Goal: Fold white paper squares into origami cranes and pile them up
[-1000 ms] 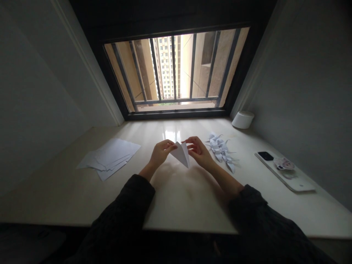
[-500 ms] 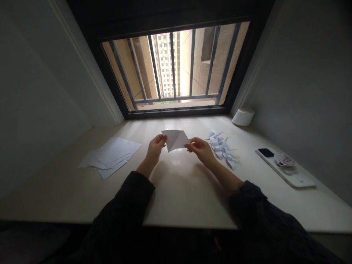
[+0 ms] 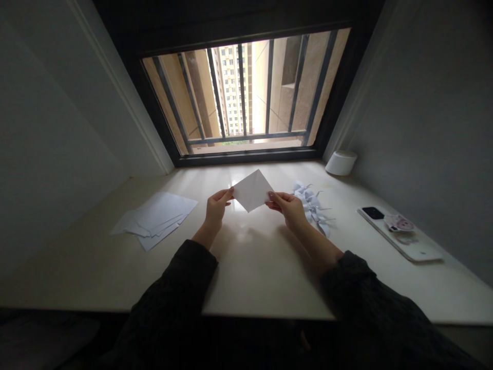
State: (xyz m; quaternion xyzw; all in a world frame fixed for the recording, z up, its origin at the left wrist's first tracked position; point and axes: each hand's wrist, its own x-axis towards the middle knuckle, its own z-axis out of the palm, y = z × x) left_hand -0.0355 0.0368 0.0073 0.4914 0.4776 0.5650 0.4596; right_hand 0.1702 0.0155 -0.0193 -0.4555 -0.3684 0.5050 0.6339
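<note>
A white sheet of paper (image 3: 253, 191), shaped like a diamond with a crease down its middle, is held up above the table between my two hands. My left hand (image 3: 218, 205) pinches its left corner between thumb and fingers. At the opposite corner, my right hand (image 3: 288, 206) grips the paper the same way. Just beyond the right hand lies a cluster of folded paper cranes (image 3: 308, 198), partly hidden behind that hand.
Several loose white sheets (image 3: 164, 213) lie fanned on the left of the pale table (image 3: 246, 277). On the right rests a white phone (image 3: 404, 236) with a round cartoon grip. A white cylindrical object (image 3: 341, 163) stands by the barred window (image 3: 246, 97).
The paper now shows as an upright diamond, its top point higher, where before it looked folded over with a flat top edge. My right hand has shifted slightly right.
</note>
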